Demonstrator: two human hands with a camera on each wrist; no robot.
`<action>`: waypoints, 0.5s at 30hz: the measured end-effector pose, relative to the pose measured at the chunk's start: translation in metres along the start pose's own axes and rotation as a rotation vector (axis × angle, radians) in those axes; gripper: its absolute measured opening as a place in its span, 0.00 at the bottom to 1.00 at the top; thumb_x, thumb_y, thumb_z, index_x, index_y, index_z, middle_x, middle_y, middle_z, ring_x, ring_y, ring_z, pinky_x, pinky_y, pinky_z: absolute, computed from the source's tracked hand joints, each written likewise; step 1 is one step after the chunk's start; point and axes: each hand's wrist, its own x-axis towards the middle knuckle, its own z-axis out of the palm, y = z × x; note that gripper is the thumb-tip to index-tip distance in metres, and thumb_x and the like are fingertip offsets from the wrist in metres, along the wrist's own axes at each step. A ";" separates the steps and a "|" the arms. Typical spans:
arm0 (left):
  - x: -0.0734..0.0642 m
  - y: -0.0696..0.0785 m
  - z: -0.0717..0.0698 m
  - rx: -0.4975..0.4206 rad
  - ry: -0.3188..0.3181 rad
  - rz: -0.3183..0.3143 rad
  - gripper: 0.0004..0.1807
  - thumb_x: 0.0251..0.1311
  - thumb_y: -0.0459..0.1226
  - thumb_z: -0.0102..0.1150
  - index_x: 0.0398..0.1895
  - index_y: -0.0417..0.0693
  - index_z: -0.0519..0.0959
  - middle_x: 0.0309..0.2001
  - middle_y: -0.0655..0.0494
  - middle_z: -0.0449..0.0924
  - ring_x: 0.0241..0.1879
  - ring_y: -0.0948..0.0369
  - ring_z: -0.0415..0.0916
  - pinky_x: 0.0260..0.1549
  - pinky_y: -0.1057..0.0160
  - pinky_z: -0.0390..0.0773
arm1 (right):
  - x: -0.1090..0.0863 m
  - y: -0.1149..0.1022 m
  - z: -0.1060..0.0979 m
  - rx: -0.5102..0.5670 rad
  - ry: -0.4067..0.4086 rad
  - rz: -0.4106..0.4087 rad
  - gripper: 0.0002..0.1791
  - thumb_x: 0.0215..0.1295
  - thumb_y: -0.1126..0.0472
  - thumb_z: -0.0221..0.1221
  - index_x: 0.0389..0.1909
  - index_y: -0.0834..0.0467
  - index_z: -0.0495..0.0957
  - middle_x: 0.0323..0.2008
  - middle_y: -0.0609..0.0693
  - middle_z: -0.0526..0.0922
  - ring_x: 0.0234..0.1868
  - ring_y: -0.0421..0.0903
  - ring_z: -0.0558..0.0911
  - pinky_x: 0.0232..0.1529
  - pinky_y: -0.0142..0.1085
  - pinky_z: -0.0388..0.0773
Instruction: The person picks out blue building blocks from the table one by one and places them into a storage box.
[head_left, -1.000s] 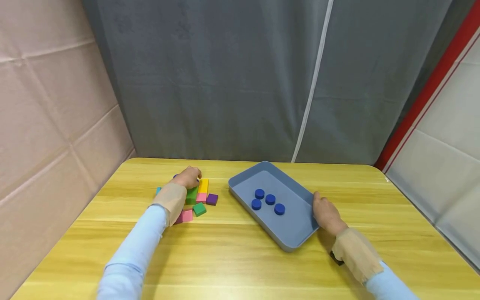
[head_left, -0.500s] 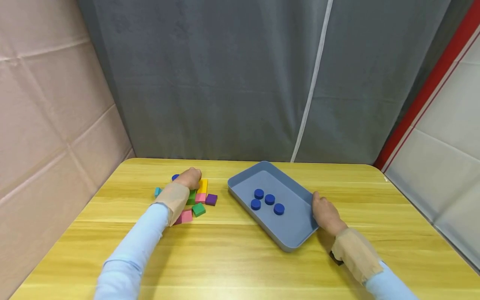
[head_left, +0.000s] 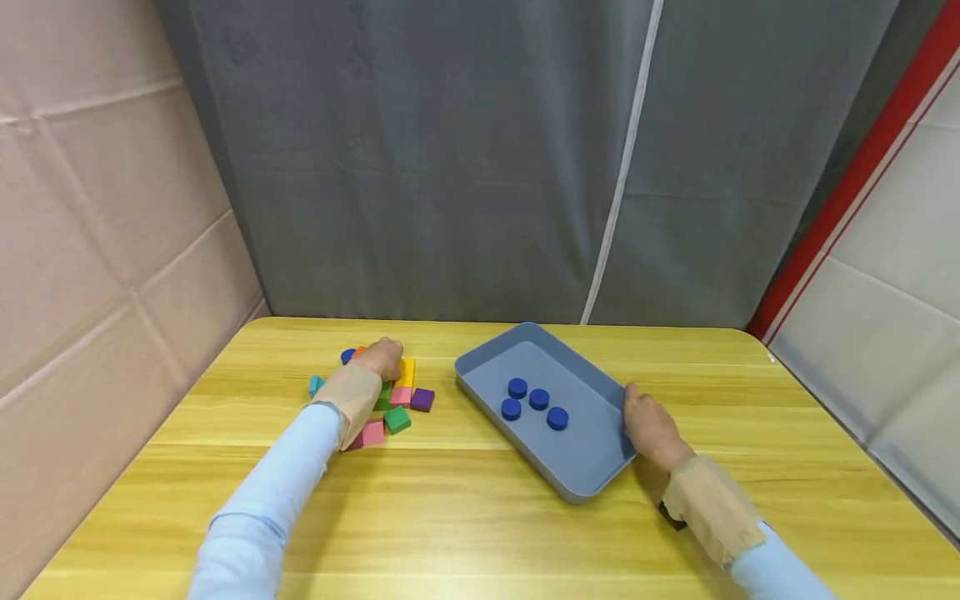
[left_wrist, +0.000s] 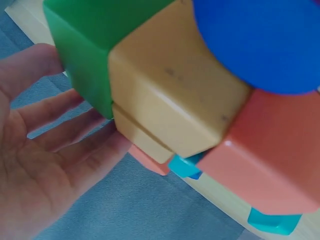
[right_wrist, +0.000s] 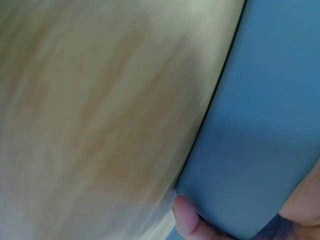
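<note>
In the head view my left hand (head_left: 378,358) reaches down among the coloured blocks at the left. The left wrist view shows its thumb and fingers beside a green block (left_wrist: 80,50) and a yellow block (left_wrist: 170,75), fingertips hidden behind them. I cannot tell whether it holds anything. A blue disc (head_left: 348,356) and an orange block (head_left: 361,350) show behind this hand. My right hand (head_left: 654,427) grips the right side of a grey-blue tray (head_left: 592,479); its thumb shows at the wall in the right wrist view. Several blue discs (head_left: 557,418) lie in the tray.
In front of the left hand lie a pink block (head_left: 373,432), a green block (head_left: 397,419) and a purple block (head_left: 422,400). A teal block (head_left: 316,385) is to its left. A grey curtain (head_left: 420,167) hangs behind the wooden table (head_left: 450,533).
My left hand has shifted slightly within the pile. More of the blue disc and teal block shows behind it, and the orange block has come into sight. The right hand and tray stay put.
</note>
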 end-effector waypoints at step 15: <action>-0.004 -0.001 0.000 0.047 0.010 -0.006 0.16 0.50 0.26 0.44 0.44 0.42 0.68 0.55 0.42 0.65 0.51 0.47 0.62 0.50 0.51 0.65 | 0.000 0.001 0.001 -0.008 0.011 0.011 0.10 0.51 0.77 0.48 0.34 0.73 0.59 0.21 0.67 0.70 0.20 0.60 0.76 0.16 0.45 0.73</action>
